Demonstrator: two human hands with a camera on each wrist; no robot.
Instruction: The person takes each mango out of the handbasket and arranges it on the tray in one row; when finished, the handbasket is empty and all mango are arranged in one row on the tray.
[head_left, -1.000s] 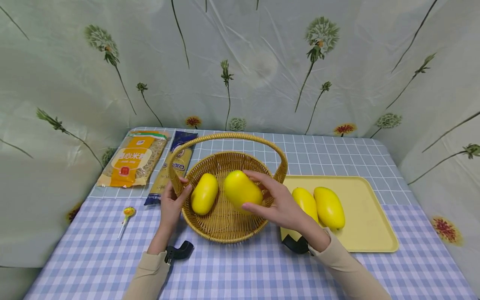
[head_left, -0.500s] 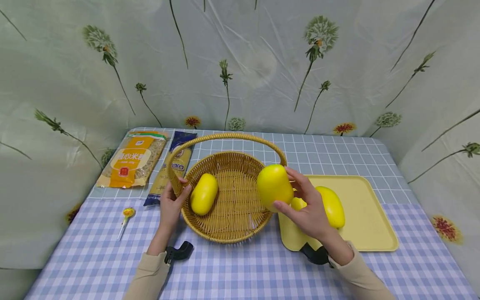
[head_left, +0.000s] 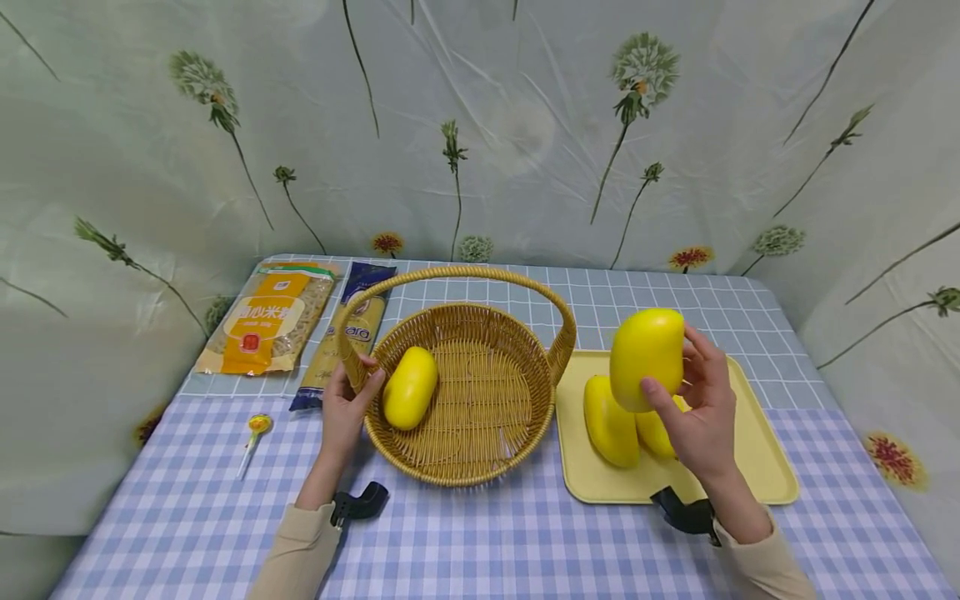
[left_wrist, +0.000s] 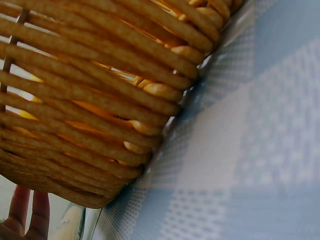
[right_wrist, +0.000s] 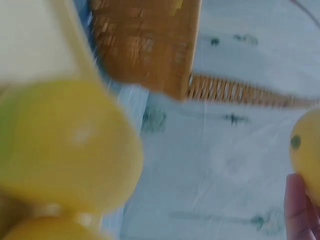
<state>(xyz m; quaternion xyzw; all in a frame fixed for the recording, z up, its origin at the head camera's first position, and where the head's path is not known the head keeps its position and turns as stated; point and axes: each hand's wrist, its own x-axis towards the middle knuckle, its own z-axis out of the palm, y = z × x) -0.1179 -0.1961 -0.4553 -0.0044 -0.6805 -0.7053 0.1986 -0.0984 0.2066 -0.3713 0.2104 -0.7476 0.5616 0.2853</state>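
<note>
The left hand (head_left: 345, 417) is gripping the basket (head_left: 487, 400) by the left foot of its handle (head_left: 457, 272), thumb and fingers curling around the rim. Woven wall is filling most of the left wrist view, so exactly where the fingertips are pressing is hard to tell. To the right of the basket, the right hand (head_left: 703, 408) is holding a mango (head_left: 647, 358) between thumb and curled fingers, above the tray (head_left: 750, 450) that is sitting just beside the basket. Two more mangoes (head_left: 609, 427) are lying on the tray's basket side, partly hidden by the held one. A fourth mango (head_left: 411, 388) is resting inside the basket, on its left. Left of the basket, a long packet (head_left: 352, 333), a bag of grain (head_left: 266, 321) and a lollipop (head_left: 258, 424) are lying on the checked cloth (head_left: 480, 542).
</note>
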